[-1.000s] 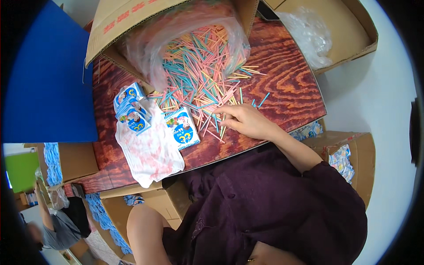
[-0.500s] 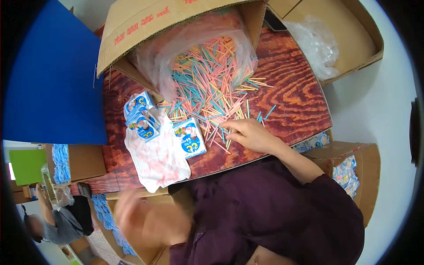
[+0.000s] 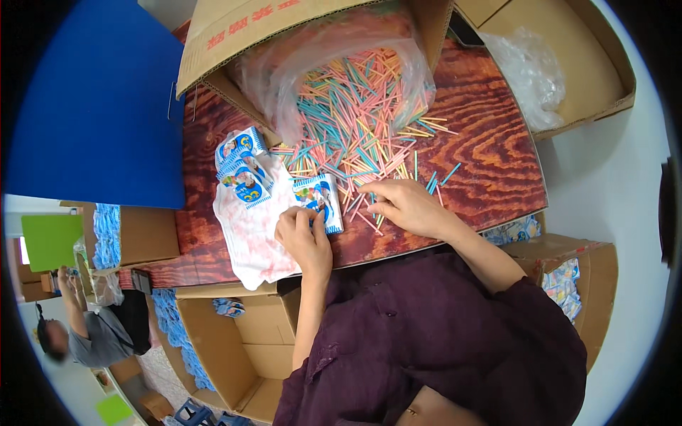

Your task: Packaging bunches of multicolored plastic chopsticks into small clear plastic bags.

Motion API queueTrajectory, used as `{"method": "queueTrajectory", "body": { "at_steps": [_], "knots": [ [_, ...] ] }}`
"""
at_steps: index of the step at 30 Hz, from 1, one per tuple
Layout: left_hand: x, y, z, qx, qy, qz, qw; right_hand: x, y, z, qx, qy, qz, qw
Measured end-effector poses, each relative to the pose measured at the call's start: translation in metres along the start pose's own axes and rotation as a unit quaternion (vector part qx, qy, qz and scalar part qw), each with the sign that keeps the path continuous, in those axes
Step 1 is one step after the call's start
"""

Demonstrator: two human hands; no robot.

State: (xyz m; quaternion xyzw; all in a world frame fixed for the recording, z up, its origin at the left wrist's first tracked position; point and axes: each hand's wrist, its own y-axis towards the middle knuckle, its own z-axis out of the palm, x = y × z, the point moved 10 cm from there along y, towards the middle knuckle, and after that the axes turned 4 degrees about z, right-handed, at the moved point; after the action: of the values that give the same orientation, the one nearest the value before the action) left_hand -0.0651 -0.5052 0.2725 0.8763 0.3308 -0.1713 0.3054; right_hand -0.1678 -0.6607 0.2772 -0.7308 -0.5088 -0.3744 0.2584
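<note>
Thin pink, yellow and blue sticks spill in a heap from a plastic bag inside a tipped cardboard box onto the table. At the near edge of the heap, my right hand has its thumb and forefinger curled round a few sticks, partly hidden by the fingers. My left hand has bent fingertips gripping the near part of a flat white-and-blue printed packet. More such packets lie overlapping to its left, on a white cloth with pink stains.
Below the table edge stands an open carton with a packet bundle inside. Beside it are blue packets; another packet-filled carton is at right. A blue panel rises at left. A co-worker is at far left.
My left hand has come up from over the open carton, where it was blurred, to the packet on the table. My right hand stays among the sticks. The view has shifted slightly.
</note>
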Motion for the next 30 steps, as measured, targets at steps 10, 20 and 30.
{"method": "queueTrajectory", "body": {
  "at_steps": [10, 20, 30],
  "knots": [
    [-0.06, -0.003, -0.046, -0.078, -0.028, 0.125, 0.989, 0.01, 0.026, 0.042, -0.016, 0.341, 0.056, 0.938],
    [0.005, -0.018, -0.009, -0.046, -0.47, -0.208, 0.857, 0.024, 0.016, 0.032, -0.083, 0.37, 0.023, 0.925],
    [0.004, -0.017, 0.009, 0.078, -0.414, -0.169, 0.891, 0.026, 0.026, 0.033, -0.037, 0.349, 0.034, 0.936]
  ]
}}
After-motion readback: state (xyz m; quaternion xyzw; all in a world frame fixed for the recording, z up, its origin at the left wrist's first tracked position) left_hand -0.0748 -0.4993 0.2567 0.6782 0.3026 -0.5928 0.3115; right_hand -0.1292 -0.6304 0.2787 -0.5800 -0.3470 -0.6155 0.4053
